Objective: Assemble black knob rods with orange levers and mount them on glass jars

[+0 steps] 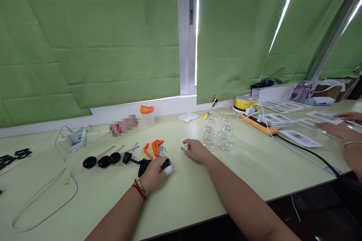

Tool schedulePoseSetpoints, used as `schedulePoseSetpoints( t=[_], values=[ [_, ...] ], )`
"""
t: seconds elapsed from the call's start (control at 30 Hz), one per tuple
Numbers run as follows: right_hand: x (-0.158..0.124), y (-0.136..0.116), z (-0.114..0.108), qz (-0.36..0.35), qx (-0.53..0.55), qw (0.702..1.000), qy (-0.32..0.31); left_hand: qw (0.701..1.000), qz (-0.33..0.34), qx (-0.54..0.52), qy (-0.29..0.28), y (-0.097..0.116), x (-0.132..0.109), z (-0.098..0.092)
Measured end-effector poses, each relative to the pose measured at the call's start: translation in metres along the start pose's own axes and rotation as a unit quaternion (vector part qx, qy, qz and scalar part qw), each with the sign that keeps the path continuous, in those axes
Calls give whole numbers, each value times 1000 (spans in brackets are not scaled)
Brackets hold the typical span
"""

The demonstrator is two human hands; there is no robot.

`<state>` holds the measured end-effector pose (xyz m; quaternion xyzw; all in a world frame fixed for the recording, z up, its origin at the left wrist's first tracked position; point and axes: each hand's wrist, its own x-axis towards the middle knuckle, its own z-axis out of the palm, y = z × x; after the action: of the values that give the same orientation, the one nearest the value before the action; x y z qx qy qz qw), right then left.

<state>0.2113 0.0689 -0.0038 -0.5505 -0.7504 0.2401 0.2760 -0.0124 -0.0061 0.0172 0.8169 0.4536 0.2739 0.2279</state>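
My left hand (155, 176) is closed around a small black part (166, 163), mostly hidden by the fingers; white tape wraps its thumb. My right hand (197, 151), fingers bent, pinches a small grey metal piece (183, 149) just above the table. Directly beyond the left hand lie several orange curved pieces (156, 147), thin metal rods (161, 151) and tiny loose bits. Black blocky parts (143, 167) show beside its knuckles. Farther left are metal rods with round black ends (104, 161) and a black T-shaped piece (130, 159).
Several clear glass jars (225, 137) stand right of my right hand. An orange-lidded cup (147, 116) is at the back. White cables (74, 192) loop at left by a power strip (79, 138). An orange power strip (258, 124) and another person's hands (336, 130) over printed sheets are at right.
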Motion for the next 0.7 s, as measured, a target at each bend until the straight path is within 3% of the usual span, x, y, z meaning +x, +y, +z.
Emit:
schedulePoseSetpoints(
  t=[0.23,0.47,0.7],
  values=[
    [-6,-15,-2,-77,-19,996,-33,1000,6,15,1,2,1,-2],
    [-6,-18,2,-92,-37,993,-59,999,17,30,-2,3,1,-2],
    [-9,-27,3,-99,-19,994,-49,998,24,49,2,0,2,0]
  ],
)
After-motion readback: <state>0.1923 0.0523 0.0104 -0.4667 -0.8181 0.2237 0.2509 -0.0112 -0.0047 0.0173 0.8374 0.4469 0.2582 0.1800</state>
